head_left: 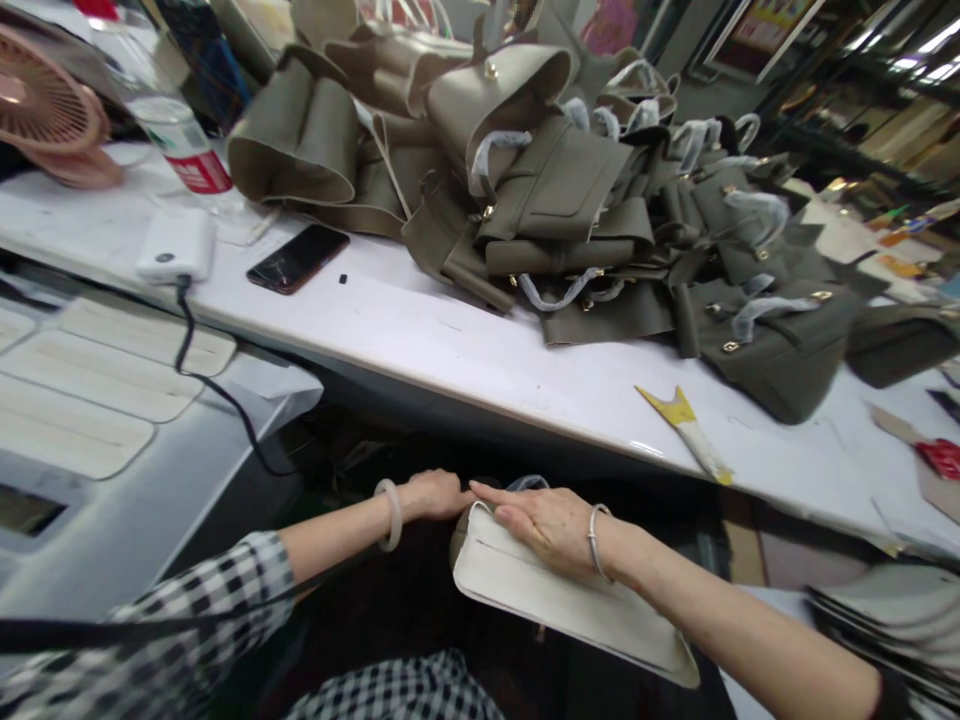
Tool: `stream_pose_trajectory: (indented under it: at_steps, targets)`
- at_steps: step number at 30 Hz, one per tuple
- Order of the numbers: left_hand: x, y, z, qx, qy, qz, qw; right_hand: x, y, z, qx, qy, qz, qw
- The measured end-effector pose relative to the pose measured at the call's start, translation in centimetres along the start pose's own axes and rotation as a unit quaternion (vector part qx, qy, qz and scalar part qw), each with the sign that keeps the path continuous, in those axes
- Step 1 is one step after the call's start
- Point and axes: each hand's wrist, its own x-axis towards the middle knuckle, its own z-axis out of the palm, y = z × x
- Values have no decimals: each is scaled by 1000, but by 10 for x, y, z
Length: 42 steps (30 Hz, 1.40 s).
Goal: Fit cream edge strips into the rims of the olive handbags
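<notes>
A half-made handbag hangs low over my lap, below the table edge. A pale, round-cornered panel (577, 615) faces me on it. Beyond the panel shows a bit of olive leather and a handle (529, 483) that looks wrapped in clear plastic. My right hand (551, 525) lies across the panel's upper edge, thumb on the pale face and index finger stretched towards my left hand; its other fingers are mostly hidden. At the panel's left corner, my left hand (437, 494) is closed with its fingers curled; the handbag's edge seems to be in it, partly hidden.
Olive bag pieces (555, 190) with wrapped handles are heaped on the white table (450, 345). A yellow forked tool (686, 430), phone (298, 258), power bank (176, 245) with cable, bottle (187, 150) and pink fan (56, 100) lie along it. Pale panels (82, 400) cover the left-hand surface.
</notes>
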Motion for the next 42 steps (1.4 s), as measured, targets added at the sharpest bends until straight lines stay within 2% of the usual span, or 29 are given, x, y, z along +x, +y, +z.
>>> stream_pose_trajectory:
  at_steps: [2, 4, 7, 10, 14, 18, 22, 28, 33, 35, 37, 40, 42]
  targets:
    - [-8, 23, -13, 73, -6, 26, 997, -10, 5, -1, 3, -2, 22, 1000]
    - [-21, 48, -18, 125, -29, 51, 990, -22, 13, 0, 10, 2, 46, 999]
    - [-38, 73, -10, 211, -121, 93, 966, -38, 27, 5, 27, 11, 76, 997]
    - [-43, 80, 0, 272, -172, 121, 939, -58, 44, 8, 45, 11, 92, 995]
    - [-38, 78, 2, 293, -160, 102, 937, -91, 71, 14, 89, 3, 117, 989]
    - [-39, 84, 5, 347, -169, 103, 917, -111, 92, 24, 137, 33, 127, 982]
    - [-40, 92, 12, 389, -172, 109, 898, -96, 88, 23, 138, 27, 113, 984]
    - [-41, 91, 17, 423, -150, 108, 887, -55, 54, 12, 95, 19, 64, 993]
    - [-39, 88, 16, 445, -126, 116, 879, -31, 30, 13, 58, 50, 53, 996]
    - [-37, 86, 16, 459, -119, 119, 872, -28, 29, 13, 111, 92, 57, 988]
    - [-37, 85, 17, 458, -112, 141, 870, -34, 35, 14, 198, 168, 75, 963]
    - [-40, 82, 24, 413, -89, 216, 881, -65, 55, 28, 280, 330, 135, 892]
    - [-45, 80, 35, 379, -94, 271, 880, -93, 68, 53, 306, 439, 200, 821]
